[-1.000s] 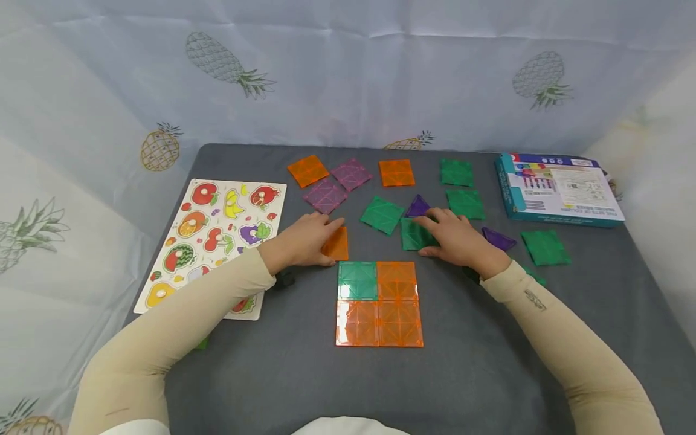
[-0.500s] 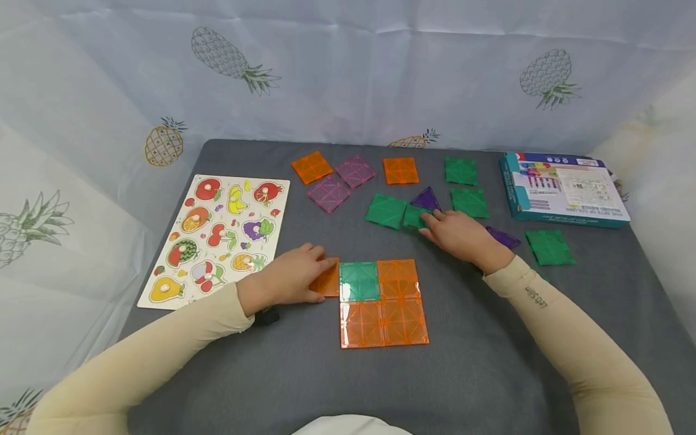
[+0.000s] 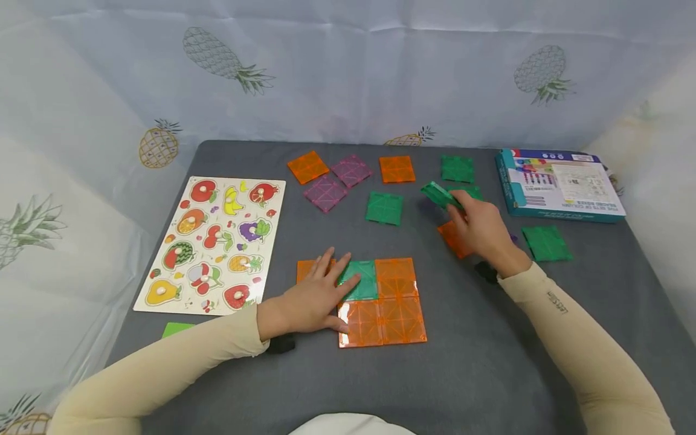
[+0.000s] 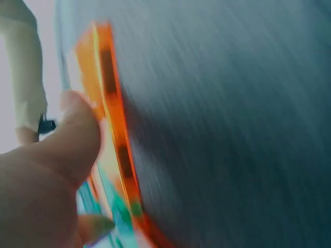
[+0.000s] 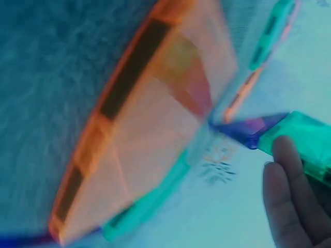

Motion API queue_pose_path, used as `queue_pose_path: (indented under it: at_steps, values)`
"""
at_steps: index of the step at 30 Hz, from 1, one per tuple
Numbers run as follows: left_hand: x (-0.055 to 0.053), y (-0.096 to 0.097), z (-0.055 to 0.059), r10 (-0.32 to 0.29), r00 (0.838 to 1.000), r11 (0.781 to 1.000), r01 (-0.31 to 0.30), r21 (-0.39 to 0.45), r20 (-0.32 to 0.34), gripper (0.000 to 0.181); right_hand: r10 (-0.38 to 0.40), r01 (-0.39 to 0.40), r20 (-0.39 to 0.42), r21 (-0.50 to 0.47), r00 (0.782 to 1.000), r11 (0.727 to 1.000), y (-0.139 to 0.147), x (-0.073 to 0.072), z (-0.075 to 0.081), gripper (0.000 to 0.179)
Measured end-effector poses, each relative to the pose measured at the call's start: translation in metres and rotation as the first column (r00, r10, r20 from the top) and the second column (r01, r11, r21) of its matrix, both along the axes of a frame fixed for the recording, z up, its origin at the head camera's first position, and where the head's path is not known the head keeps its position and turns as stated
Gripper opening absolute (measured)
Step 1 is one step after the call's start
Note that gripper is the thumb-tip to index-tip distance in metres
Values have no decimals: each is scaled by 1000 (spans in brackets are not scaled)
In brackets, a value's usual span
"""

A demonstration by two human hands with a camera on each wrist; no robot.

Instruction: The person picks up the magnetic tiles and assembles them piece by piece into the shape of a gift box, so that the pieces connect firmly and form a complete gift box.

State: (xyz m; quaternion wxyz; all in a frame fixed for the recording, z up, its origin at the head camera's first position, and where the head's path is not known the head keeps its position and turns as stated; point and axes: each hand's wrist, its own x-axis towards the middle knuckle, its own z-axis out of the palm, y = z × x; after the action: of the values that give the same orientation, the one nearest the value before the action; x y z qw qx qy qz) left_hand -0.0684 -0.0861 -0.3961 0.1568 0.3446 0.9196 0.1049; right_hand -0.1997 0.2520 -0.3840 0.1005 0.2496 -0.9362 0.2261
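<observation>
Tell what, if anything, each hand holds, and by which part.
Right hand grips a green tile by its right end in head view; left hand holds nothing.

Fruit puzzle board point(image 3: 198, 252), box point(image 3: 562, 188) (teal-sided), pineapple-print cloth point(image 3: 348, 78)

We find the left hand point(image 3: 314, 300), fingers spread, resting across adjoining orange and green tiles point(image 3: 401, 320). We record the right hand point(image 3: 484, 228) pinching a tilted green tile point(image 3: 438, 194) near a boxed set point(image 3: 562, 186).
</observation>
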Motion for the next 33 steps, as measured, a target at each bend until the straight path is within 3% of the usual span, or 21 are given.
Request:
queue_pose_path:
  at_steps: [3,6,12,16,22,24,26,28,30,32,33]
  values:
    - [4,13,0,9,996,1000,-9,-8,85,99,13,-15,-71,-33,997,999,3,9,6,23]
    - [6,19,-1,39,993,999,-36,-24,107,99,5,-12,-87,-81,996,997,4,13,10,19]
    - [0,22,-2,34,995,999,-30,-41,95,97,-91,89,-7,-155,996,984,11,5,9,22]
    - [-11,21,-1,17,995,999,-11,-54,100,95,-92,99,46,-181,995,978,13,0,10,25]
    - [-36,24,1,15,992,998,-8,-55,123,94,-58,61,20,-203,998,977,6,1,10,26]
    - [-45,26,4,37,993,999,-37,-4,116,94,-42,42,3,-216,999,975,1,4,15,26]
    - [-55,29,9,99,987,987,-113,113,125,95,-1,3,8,-241,1000,970,-5,11,24,24]
    - [-64,33,19,177,972,935,-214,283,152,93,90,-72,48,-293,995,953,-12,20,35,23]
    - [-71,38,28,219,952,829,-297,474,214,88,223,-170,113,-359,968,918,-21,30,47,22]
    - [-73,41,35,193,941,713,-329,619,279,73,361,-255,186,-429,914,867,-29,41,57,22]
    - [-73,42,37,169,941,669,-328,667,293,61,412,-286,212,-450,886,846,-33,46,60,23]
